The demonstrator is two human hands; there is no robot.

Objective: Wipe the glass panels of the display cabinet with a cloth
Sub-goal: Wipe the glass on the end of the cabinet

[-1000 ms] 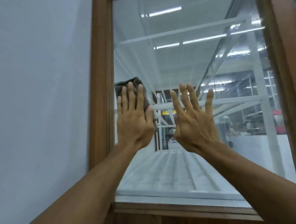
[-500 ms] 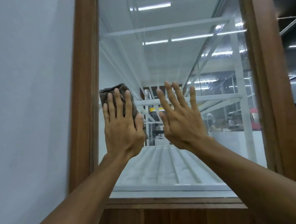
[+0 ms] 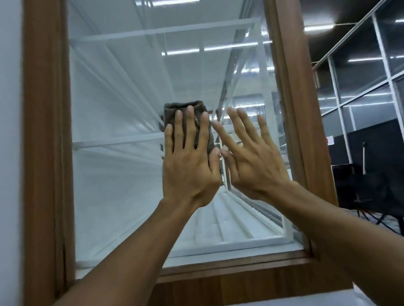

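A glass panel (image 3: 112, 92) of the display cabinet fills the middle of the view, set in a brown wooden frame (image 3: 48, 138). My left hand (image 3: 189, 163) lies flat on the glass and presses a folded grey-brown cloth (image 3: 184, 109) against it; the cloth sticks out above my fingertips. My right hand (image 3: 253, 159) is spread open just to the right, palm toward the glass, holding nothing. White shelves show inside the cabinet behind the glass.
A pale wall (image 3: 1, 141) borders the frame on the left. The right wooden post (image 3: 292, 100) stands close to my right hand. Beyond it are dark glass partitions (image 3: 369, 83) and a black folding chair (image 3: 369, 194).
My left hand has slid the cloth rightward across the glass, from the left frame edge toward the middle. The right hand stays beside it, and the view has turned to the right.
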